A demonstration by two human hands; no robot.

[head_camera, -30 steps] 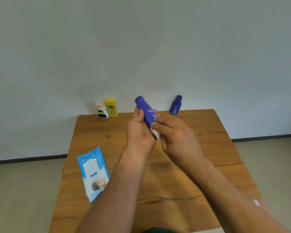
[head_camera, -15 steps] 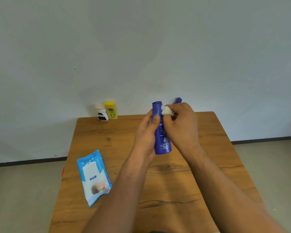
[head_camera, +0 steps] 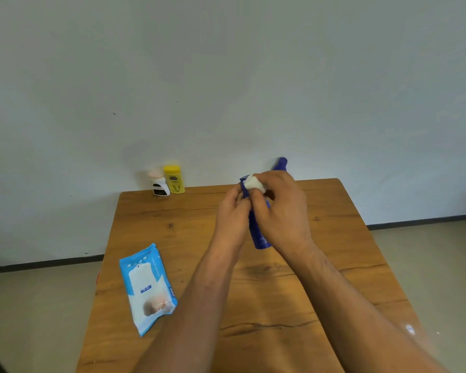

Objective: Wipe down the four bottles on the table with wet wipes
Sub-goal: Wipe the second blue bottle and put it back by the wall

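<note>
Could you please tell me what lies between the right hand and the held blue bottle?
A bunched white wipe, pressed by the right hand onto the held blue bottle; head view.

Brown wooden table (head_camera: 334, 238), dark grain streaks. Far left corner, upright and touching: small white plastic bottle with pinkish cap (head_camera: 159, 184), yellow plastic bottle (head_camera: 174, 180). Far edge, rightward: dark blue bottle (head_camera: 280, 164), only its top showing. Near left edge, flat: blue-and-white soft pack of wet wipes (head_camera: 147, 288).

both forearms reach forward, left hand (head_camera: 233, 211) gripping the blue bottle (head_camera: 260, 238), right hand (head_camera: 283, 211) pinching a wipe (head_camera: 254, 182).
</note>
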